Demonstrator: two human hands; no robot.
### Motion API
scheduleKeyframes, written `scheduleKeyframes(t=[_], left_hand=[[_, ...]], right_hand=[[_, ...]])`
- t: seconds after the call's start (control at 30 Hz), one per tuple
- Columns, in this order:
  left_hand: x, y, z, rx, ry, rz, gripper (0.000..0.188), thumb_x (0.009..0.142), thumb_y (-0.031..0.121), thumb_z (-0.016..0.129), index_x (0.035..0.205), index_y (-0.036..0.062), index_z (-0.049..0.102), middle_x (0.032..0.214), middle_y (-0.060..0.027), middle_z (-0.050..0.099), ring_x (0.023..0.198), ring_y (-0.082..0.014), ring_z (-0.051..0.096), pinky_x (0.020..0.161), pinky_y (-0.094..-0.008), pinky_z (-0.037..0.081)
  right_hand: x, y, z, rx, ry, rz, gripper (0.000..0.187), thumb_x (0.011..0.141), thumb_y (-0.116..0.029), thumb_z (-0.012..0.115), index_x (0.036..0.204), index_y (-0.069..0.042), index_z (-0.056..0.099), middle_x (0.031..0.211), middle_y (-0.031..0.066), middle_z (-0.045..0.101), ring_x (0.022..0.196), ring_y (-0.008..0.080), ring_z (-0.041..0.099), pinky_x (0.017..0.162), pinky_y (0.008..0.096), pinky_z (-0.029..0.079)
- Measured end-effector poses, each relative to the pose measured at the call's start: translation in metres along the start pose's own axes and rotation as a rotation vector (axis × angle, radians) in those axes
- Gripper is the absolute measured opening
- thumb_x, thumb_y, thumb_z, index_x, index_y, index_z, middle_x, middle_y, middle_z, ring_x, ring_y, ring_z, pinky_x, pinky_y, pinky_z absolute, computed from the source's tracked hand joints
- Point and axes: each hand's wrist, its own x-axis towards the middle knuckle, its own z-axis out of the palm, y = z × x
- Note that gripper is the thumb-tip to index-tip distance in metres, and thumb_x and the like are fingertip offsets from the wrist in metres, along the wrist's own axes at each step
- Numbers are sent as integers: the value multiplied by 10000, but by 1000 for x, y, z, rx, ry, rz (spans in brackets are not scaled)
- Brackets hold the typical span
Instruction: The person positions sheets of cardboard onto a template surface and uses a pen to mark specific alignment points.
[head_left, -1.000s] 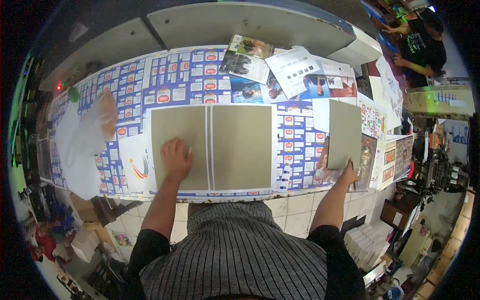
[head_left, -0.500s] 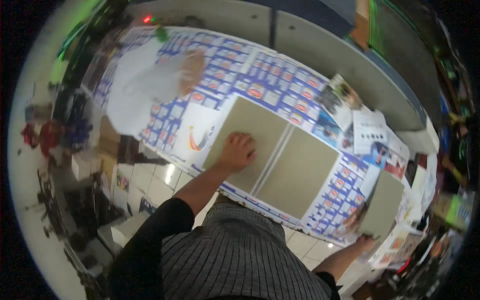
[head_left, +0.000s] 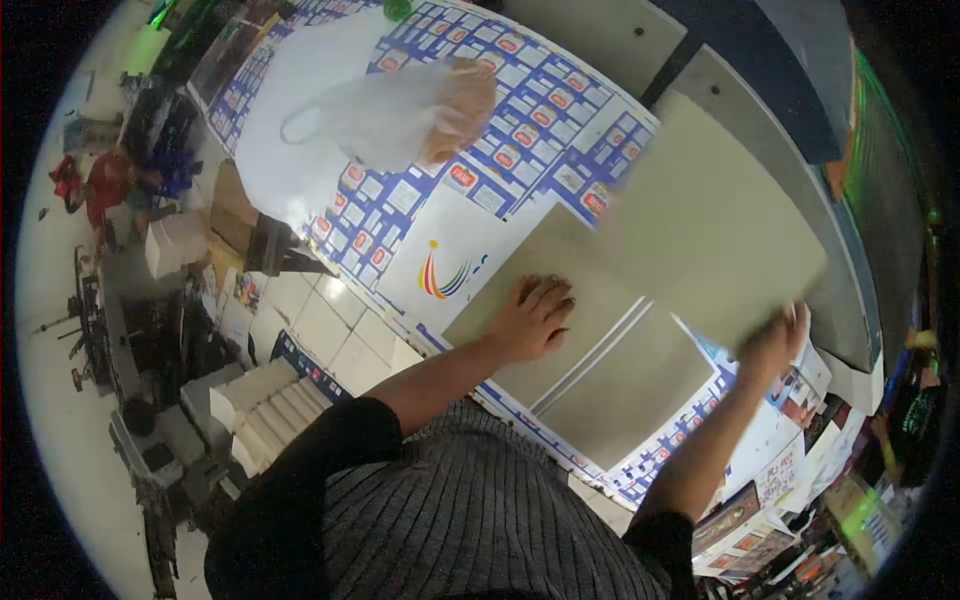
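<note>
On the printed tabletop (head_left: 560,130), left hand (head_left: 530,320) presses flat on two joined boards (head_left: 600,370) while right hand (head_left: 770,345) grips one lifted board (head_left: 700,220).

The left hand (head_left: 532,322) lies flat, fingers spread, on a grey-green cardboard panel (head_left: 600,370) resting on a table covered in blue-and-white printed sheets (head_left: 520,130). The right hand (head_left: 770,345) grips the edge of a second, raised grey-green cardboard sheet (head_left: 700,240). A translucent white plastic bag (head_left: 390,110) lies farther along the table.

Grey ribbed vest, black sleeves pushed up
</note>
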Motion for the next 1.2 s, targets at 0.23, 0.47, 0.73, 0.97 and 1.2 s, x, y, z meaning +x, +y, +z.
scheduleKeyframes(t=[0.23, 0.47, 0.73, 0.97, 1.2], left_hand=[[8, 1, -9, 10, -102, -2, 495, 925, 456, 537, 1296, 130, 573, 1551, -123, 346, 1453, -353, 263, 1127, -641, 221], [4, -4, -2, -30, -148, -31, 523, 932, 473, 528, 1336, 141, 555, 1565, -111, 331, 1452, -342, 260, 1125, -646, 224], [7, -3, -4, -20, -237, -31, 539, 947, 491, 500, 1365, 153, 537, 1575, -115, 315, 1456, -347, 249, 1122, -653, 213], [9, -2, -3, -41, -156, -27, 488, 903, 457, 601, 1276, 143, 594, 1527, -114, 393, 1422, -347, 320, 1115, -645, 234], [10, 1, -2, -51, -146, -33, 487, 900, 467, 600, 1264, 144, 602, 1531, -112, 393, 1424, -349, 321, 1115, -651, 223]], right_hand=[[66, 30, 221, -68, -316, -107, 369, 911, -79, 576, 1269, 10, 573, 1109, 154, 674, 1001, 255, 647, 922, 344, 474], [61, 53, 264, -388, -273, -232, 465, 895, -208, 679, 1302, -35, 536, 1063, 223, 676, 982, 355, 659, 866, 404, 509], [41, 43, 277, -655, -147, -381, 667, 826, -413, 759, 1307, -16, 522, 1115, 222, 667, 1020, 402, 639, 873, 480, 497], [39, 51, 278, -671, -116, -504, 693, 796, -503, 747, 1296, -73, 536, 1129, 230, 650, 1011, 425, 614, 832, 527, 495], [35, 42, 275, -845, -93, -484, 696, 822, -533, 710, 1291, -45, 544, 1220, 219, 617, 1135, 434, 550, 912, 548, 436]])
